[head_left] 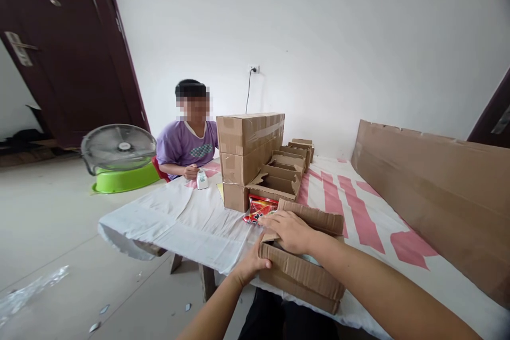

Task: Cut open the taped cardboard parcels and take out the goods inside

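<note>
An open cardboard box point(303, 276) sits at the near edge of the table, in front of my lap. My left hand point(252, 261) grips its left end, the thumb over the near corner and the fingers along the side. Across the box's opening lies my right hand point(287, 231), fingers stretched out flat over the left flap. Something pale shows inside the box, mostly hidden by that hand and forearm. Just beyond my right fingertips is a red snack packet point(261, 208), beside the cardboard stack.
Taped cartons point(235, 170) form a stack mid-table, with a row of open boxes point(279, 178) along its right. A large cardboard panel point(430, 191) stands at the right. Across the table, a person in a purple shirt point(187, 146) holds a small white object point(202, 180).
</note>
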`<state>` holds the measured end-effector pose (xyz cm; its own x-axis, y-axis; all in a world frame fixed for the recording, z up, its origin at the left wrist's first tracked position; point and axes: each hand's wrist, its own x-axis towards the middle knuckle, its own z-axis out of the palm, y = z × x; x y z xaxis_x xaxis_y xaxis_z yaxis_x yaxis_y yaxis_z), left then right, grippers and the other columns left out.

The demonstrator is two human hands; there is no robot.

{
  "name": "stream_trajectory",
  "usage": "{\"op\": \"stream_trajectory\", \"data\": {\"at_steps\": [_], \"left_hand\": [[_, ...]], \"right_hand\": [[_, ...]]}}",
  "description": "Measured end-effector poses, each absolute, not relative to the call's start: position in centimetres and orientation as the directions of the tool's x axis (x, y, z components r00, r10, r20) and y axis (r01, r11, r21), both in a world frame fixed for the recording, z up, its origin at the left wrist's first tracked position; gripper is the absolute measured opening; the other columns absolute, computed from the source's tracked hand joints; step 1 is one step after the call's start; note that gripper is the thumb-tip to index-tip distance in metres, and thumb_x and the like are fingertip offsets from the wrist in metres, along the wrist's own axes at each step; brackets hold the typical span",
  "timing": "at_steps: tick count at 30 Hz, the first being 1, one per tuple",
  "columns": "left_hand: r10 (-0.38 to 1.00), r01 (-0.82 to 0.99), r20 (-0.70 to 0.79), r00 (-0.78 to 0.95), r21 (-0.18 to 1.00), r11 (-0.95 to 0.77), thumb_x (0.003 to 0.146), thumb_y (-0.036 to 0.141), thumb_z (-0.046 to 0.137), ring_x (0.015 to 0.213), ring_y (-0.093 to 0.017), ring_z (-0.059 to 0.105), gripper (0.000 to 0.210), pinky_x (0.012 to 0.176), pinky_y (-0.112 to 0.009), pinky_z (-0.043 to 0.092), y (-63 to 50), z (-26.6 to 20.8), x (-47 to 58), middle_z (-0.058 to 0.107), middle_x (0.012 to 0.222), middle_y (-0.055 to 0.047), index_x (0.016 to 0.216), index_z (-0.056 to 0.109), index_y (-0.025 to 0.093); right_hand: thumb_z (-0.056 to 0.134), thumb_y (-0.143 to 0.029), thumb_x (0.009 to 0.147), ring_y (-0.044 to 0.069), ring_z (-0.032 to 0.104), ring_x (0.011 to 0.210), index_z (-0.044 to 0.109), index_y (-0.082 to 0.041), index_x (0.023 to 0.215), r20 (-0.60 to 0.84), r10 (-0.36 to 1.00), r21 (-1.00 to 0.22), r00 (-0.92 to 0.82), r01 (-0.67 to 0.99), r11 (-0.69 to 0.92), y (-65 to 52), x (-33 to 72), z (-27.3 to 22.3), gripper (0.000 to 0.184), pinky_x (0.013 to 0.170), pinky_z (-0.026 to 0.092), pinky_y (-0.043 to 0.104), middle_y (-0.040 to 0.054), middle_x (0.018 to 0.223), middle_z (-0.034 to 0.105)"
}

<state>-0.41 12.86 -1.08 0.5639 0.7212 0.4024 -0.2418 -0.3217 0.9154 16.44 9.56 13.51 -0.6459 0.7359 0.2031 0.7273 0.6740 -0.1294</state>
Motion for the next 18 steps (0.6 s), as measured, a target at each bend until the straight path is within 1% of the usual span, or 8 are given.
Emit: {"op": "stream_trajectory", "data": {"at_steps": [2,4,6,9,12,14,16,18], "left_hand": [[0.73,-0.244,0.389,0.562,0.921,-0.303,0.049,0.075,0.074,0.142,-0.044,0.022,0.118,0.116,-0.058,0.017,12.8,-1.2,-0.4,0.033,0.154,-0.015,0.146,0.034,0.021],[0.743,-0.254,0.362,0.563,0.931,-0.261,0.048,0.076,0.074,0.143,-0.044,0.02,0.121,0.116,-0.057,0.019,12.6,-1.2,-0.3,0.032,0.154,-0.016,0.147,0.032,0.02],[0.744,-0.252,0.342,0.574,0.938,-0.238,0.049,0.076,0.074,0.143,-0.044,0.018,0.123,0.116,-0.056,0.018,12.4,-0.9,-0.3,0.031,0.154,-0.016,0.148,0.029,0.019],[0.733,-0.225,0.36,0.577,0.933,-0.282,0.048,0.075,0.074,0.145,-0.043,0.012,0.126,0.118,-0.056,0.009,12.4,-0.4,-0.4,0.029,0.155,-0.017,0.149,0.027,0.017],[0.726,-0.202,0.372,0.579,0.927,-0.315,0.046,0.077,0.073,0.145,-0.044,0.009,0.129,0.119,-0.056,0.005,12.5,-0.3,-0.4,0.028,0.155,-0.019,0.149,0.027,0.015],[0.721,-0.206,0.38,0.579,0.924,-0.322,0.047,0.078,0.072,0.145,-0.044,0.01,0.128,0.118,-0.057,0.006,12.6,-0.3,-0.4,0.028,0.155,-0.019,0.149,0.027,0.016],[0.721,-0.216,0.393,0.571,0.919,-0.33,0.048,0.077,0.072,0.145,-0.043,0.012,0.125,0.119,-0.056,0.006,12.6,-0.4,-0.4,0.027,0.156,-0.017,0.149,0.027,0.017],[0.725,-0.22,0.392,0.566,0.92,-0.325,0.049,0.077,0.072,0.145,-0.043,0.013,0.124,0.119,-0.056,0.007,12.6,-0.5,-0.5,0.027,0.156,-0.016,0.149,0.028,0.02]], "right_hand": [[0.062,-0.034,0.086,0.023,0.056,0.114,0.049,-0.022,0.134,0.277,0.77,-0.15,-0.575,0.766,0.625,10.7,15.8,13.8,0.051,0.099,0.042,0.039,0.008,0.122,0.064],[0.061,-0.04,0.087,0.023,0.059,0.105,0.051,-0.018,0.129,0.33,0.806,-0.172,-0.491,0.808,0.563,11.5,15.2,13.8,0.049,0.091,0.045,0.038,0.011,0.116,0.065],[0.059,-0.042,0.088,0.023,0.058,0.1,0.056,-0.015,0.119,0.36,0.821,-0.177,-0.443,0.832,0.526,11.8,14.7,13.3,0.041,0.087,0.046,0.038,0.0123,0.11,0.064],[0.049,-0.034,0.094,0.024,0.053,0.101,0.064,-0.015,0.097,0.375,0.817,-0.158,-0.439,0.837,0.523,11.5,14.1,12.2,0.024,0.091,0.042,0.04,0.0111,0.101,0.065],[0.041,-0.028,0.097,0.024,0.05,0.103,0.066,-0.016,0.088,0.354,0.799,-0.136,-0.485,0.819,0.558,11.0,14.0,11.7,0.029,0.096,0.039,0.041,0.0107,0.098,0.066],[0.044,-0.028,0.096,0.022,0.052,0.104,0.067,-0.018,0.091,0.321,0.787,-0.135,-0.527,0.797,0.588,10.7,14.4,12.1,0.026,0.099,0.039,0.038,0.008,0.099,0.067],[0.051,-0.027,0.092,0.019,0.053,0.11,0.065,-0.02,0.105,0.289,0.783,-0.145,-0.551,0.783,0.605,10.2,15.1,13.1,0.02,0.101,0.038,0.033,0.005,0.111,0.066],[0.056,-0.028,0.089,0.017,0.054,0.114,0.057,-0.023,0.119,0.232,0.817,-0.155,-0.527,0.81,0.566,9.2,16.0,14.0,0.031,0.099,0.04,0.03,0.0041,0.125,0.061]]}}
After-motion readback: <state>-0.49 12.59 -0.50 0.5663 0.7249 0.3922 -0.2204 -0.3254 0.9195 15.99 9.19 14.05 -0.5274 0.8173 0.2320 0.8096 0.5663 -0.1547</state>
